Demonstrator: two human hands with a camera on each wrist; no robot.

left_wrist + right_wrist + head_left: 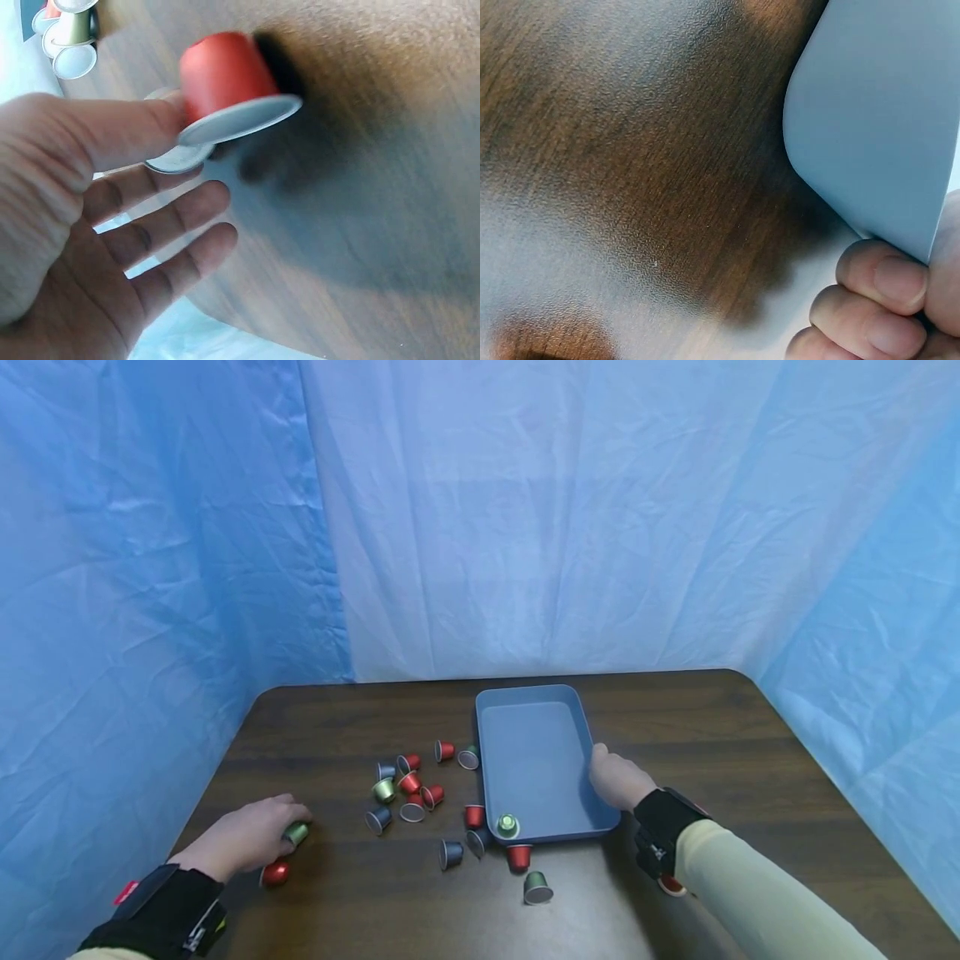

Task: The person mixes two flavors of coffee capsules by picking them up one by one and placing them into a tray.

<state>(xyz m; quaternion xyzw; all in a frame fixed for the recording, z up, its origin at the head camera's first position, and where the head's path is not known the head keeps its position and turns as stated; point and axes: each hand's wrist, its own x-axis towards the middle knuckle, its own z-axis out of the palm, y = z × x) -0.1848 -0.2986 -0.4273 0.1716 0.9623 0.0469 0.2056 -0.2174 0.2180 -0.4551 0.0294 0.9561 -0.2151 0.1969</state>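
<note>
In the head view my left hand [251,835] is low at the left, its fingertips at a green coffee capsule [296,834]. In the left wrist view the thumb and a mostly hidden index finger appear to pinch this capsule, whose silver lid [180,160] shows behind the thumb; the other fingers are spread. A red capsule [229,79] is right beside the thumb tip. My right hand [621,779] grips the right side of a blue-grey tray [592,718], fingers curled at its edge [870,135]. One green capsule [507,825] is in the tray's near left corner.
Left of the tray lies a loose group of red, green and dark blue capsules [410,782]. Several more, including a red one [519,858] and a green one [537,888], are by its near edge. Another capsule [671,885] shows under the right forearm. Blue curtains [540,527] surround the wooden table.
</note>
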